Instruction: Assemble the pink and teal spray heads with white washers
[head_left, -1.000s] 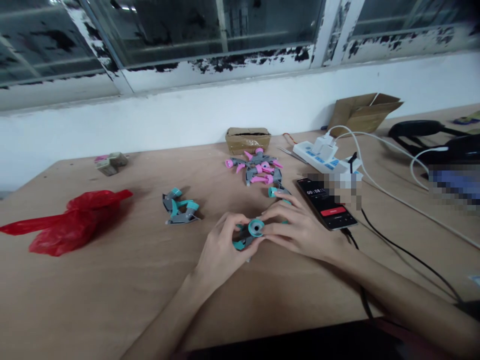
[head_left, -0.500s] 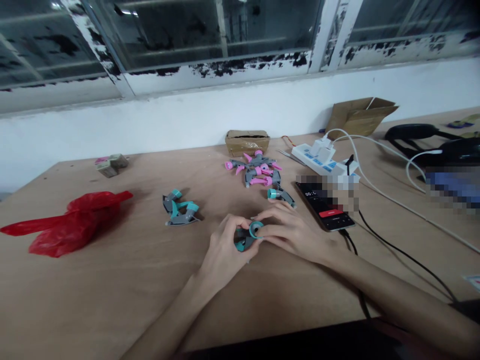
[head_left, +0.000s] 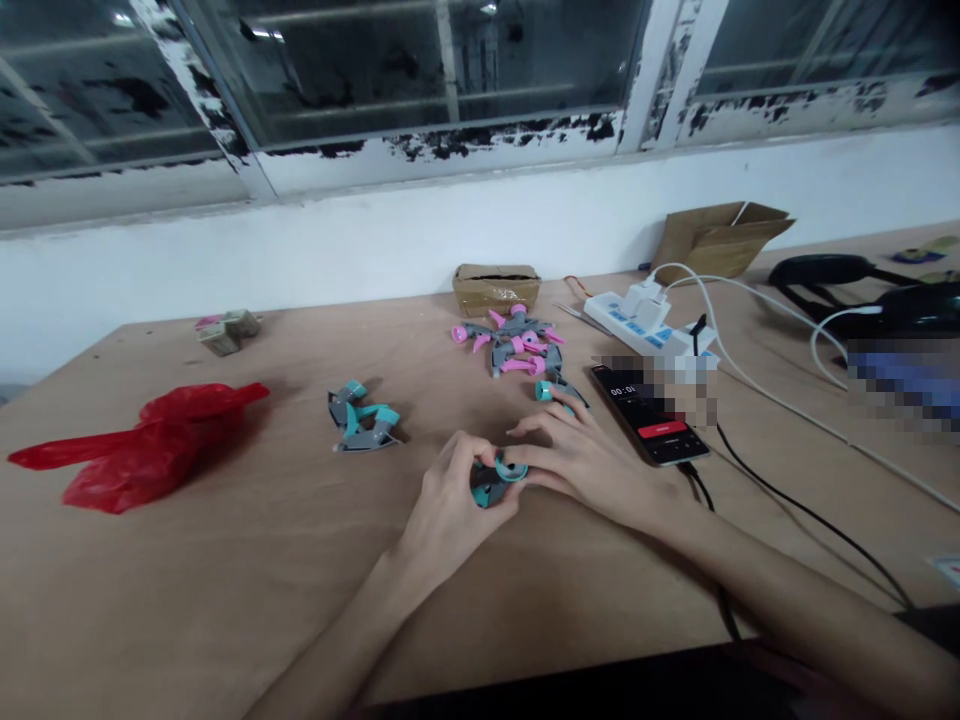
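Two hands meet low over the table (head_left: 225, 580). The left hand (head_left: 450, 505) and right hand (head_left: 592, 462) each have their fingers pinched around one small teal-and-grey clip (head_left: 496, 480) near the table's middle. Teal clips (head_left: 361, 422) lie to the left, pink clips (head_left: 514, 345) behind, and a phone (head_left: 649, 415) just to the right.

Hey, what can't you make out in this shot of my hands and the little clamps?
Head view: grey and teal clamp, mostly covered by the left hand and right hand.
Head view: phone timer digits, too small and partly pixelated.
Head view: object at the right, pixelated.
Head view: small brown box contents, hidden by its closed top.
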